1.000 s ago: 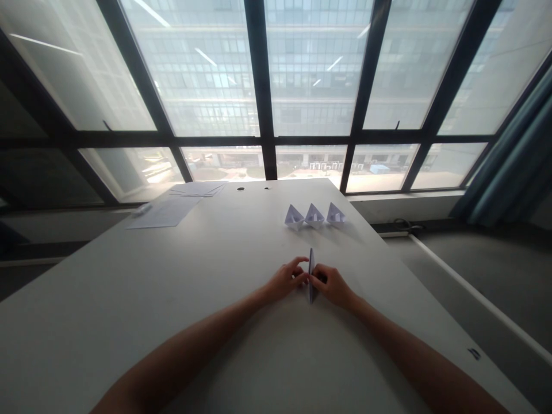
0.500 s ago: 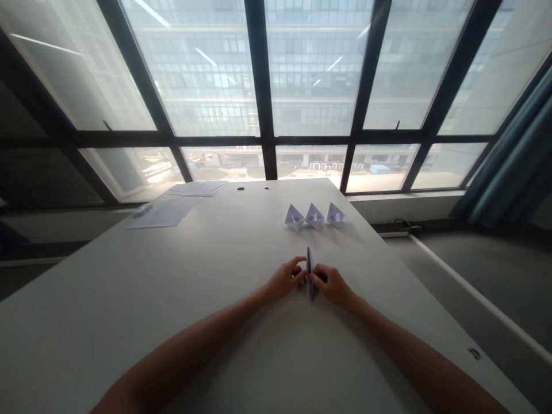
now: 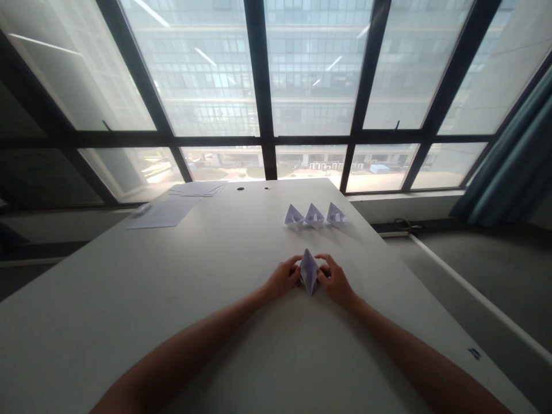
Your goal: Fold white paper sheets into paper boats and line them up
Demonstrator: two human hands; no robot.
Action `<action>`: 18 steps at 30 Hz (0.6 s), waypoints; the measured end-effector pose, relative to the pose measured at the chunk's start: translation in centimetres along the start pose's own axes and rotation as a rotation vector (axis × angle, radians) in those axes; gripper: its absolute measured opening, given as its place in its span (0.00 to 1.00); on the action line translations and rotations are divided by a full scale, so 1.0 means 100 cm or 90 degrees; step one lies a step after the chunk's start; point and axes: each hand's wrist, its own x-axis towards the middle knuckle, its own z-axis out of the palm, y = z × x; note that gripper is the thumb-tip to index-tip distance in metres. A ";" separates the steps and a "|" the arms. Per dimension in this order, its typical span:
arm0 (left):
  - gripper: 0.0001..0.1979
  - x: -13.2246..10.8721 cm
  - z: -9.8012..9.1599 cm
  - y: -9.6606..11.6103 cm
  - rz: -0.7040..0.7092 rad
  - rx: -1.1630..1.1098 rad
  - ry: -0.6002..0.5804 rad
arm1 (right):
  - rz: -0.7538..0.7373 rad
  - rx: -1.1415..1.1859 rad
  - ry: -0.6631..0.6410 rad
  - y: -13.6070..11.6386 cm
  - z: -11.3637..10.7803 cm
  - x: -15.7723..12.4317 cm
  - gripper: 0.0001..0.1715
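A folded white paper (image 3: 309,272), diamond-shaped and partly opened out, is held upright between my two hands above the table. My left hand (image 3: 284,278) grips its left edge with bent fingers. On the right edge, my right hand (image 3: 334,280) pinches the paper, its index finger arched near the top. Beyond my hands, three folded paper boats stand in a row: a left one (image 3: 294,217), a middle one (image 3: 314,216) and a right one (image 3: 335,215).
The white table (image 3: 207,259) stretches toward large windows. Flat paper sheets (image 3: 166,211) lie at its far left, with a small clear object (image 3: 141,210) beside them. A dark mark (image 3: 474,353) sits near the right edge. A blue curtain (image 3: 509,155) hangs at right.
The folded paper has gone from a narrow, edge-on shape to a wider diamond. My right hand has shifted slightly right, and its index finger has lifted.
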 end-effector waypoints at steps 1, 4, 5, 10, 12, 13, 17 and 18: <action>0.21 0.000 0.000 0.000 0.002 0.001 0.006 | -0.002 -0.006 0.003 0.000 0.000 0.000 0.20; 0.24 0.000 -0.001 0.000 -0.004 -0.003 0.025 | -0.005 -0.012 0.020 -0.001 -0.001 0.002 0.20; 0.24 0.001 -0.002 0.000 -0.007 -0.006 0.032 | -0.007 -0.003 0.028 -0.001 -0.001 0.002 0.19; 0.24 0.003 -0.004 -0.003 0.006 -0.044 0.066 | -0.011 0.060 0.062 0.004 -0.002 0.005 0.18; 0.22 0.003 -0.006 -0.004 0.006 -0.074 0.080 | -0.003 0.077 0.076 0.007 -0.002 0.005 0.18; 0.22 0.003 -0.007 -0.005 0.006 -0.092 0.082 | 0.001 0.086 0.080 0.008 -0.003 0.005 0.18; 0.21 0.003 -0.010 -0.005 0.018 -0.160 0.074 | -0.016 0.124 0.059 0.007 -0.005 0.002 0.19; 0.21 0.003 -0.010 -0.005 0.020 -0.171 0.078 | -0.027 0.134 0.049 0.006 -0.005 0.002 0.19</action>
